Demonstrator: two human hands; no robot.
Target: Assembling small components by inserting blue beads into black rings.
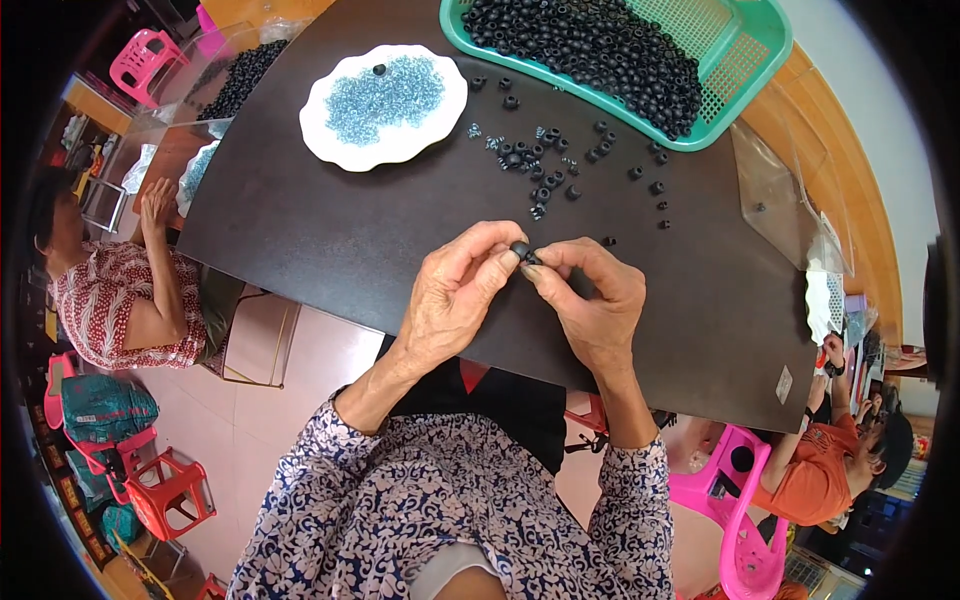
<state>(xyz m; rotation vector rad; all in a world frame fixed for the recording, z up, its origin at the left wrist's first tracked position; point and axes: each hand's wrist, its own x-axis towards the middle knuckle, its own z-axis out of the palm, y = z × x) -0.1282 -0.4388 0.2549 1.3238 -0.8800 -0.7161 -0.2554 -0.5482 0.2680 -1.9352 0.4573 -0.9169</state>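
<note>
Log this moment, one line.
left hand: pinching black piece; right hand: pinching small dark part; white plate: bluish bits; green basket: black pieces

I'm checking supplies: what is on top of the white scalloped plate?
Small shiny bluish pieces spread over the white scalloped plate, with one round black part near their far edge. They hide much of the plate's middle and any pieces underneath.

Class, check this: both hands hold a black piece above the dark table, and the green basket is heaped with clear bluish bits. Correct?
The contents are wrong: the head view shows the green basket heaped with small black parts. The rest holds: the left hand and right hand hold a black piece above the dark table.
</note>
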